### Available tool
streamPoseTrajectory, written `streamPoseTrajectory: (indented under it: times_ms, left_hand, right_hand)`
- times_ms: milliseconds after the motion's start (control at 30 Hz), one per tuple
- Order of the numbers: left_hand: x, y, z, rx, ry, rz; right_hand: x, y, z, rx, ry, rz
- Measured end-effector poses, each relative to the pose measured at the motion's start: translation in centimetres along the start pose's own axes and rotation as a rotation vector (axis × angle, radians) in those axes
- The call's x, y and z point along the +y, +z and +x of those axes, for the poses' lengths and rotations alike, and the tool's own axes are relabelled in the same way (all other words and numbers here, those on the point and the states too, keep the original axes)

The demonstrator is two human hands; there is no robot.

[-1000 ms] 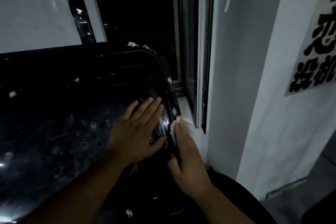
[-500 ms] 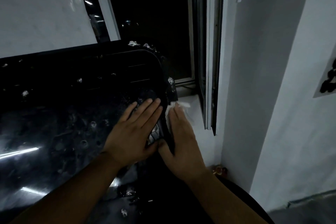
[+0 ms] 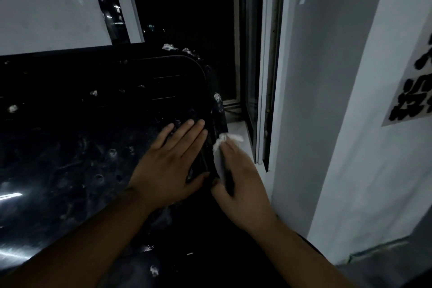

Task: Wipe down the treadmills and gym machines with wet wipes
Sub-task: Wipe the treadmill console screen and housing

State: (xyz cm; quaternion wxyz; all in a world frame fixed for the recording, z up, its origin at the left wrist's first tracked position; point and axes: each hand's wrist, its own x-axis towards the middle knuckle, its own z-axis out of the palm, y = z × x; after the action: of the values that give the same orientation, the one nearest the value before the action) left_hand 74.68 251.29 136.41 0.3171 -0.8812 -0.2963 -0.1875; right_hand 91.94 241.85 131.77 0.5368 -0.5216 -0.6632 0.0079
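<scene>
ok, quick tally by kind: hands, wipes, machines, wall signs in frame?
Hands: 2 (left hand, right hand)
Wipe: 1
Black machine: 1
Wall sign: 1
Total: 5

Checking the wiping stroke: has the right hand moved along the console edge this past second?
Yes. Against the right edge of the treadmill console, the right hand slid the wet wipe forward toward the window, then slightly back; the left hand stayed put.
</scene>
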Motion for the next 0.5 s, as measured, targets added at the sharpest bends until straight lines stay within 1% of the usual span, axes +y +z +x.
streamPoseTrajectory:
  times_ms: [67, 167, 233, 333, 433, 500]
  left_hand:
    - [-0.1, 0.0, 0.0, 0.008, 0.001, -0.004]
    - [-0.1, 0.2, 0.0, 0.006, -0.001, 0.001]
    - [0.0, 0.1, 0.0, 0.008, -0.001, 0.003]
    - [0.1, 0.1, 0.1, 0.014, 0.002, 0.003]
    - [0.1, 0.3, 0.1, 0.018, -0.004, 0.011]
    - [0.2, 0.2, 0.1, 0.022, -0.005, 0.009]
  right_hand:
    - [-0.4, 0.3, 0.4, 0.021, 0.037, 0.027]
    - [-0.5, 0.2, -1.8, -0.028, -0.027, 0.021]
    - [-0.2, -0.1, -1.2, -0.003, -0.056, -0.003]
    - [-0.6, -0.2, 0.6, 0.029, 0.006, 0.013]
    - [-0.8, 0.1, -1.4, -0.012, -0.022, 0.039]
    - [-0.5, 0.1, -1.3, -0.006, -0.029, 0.032]
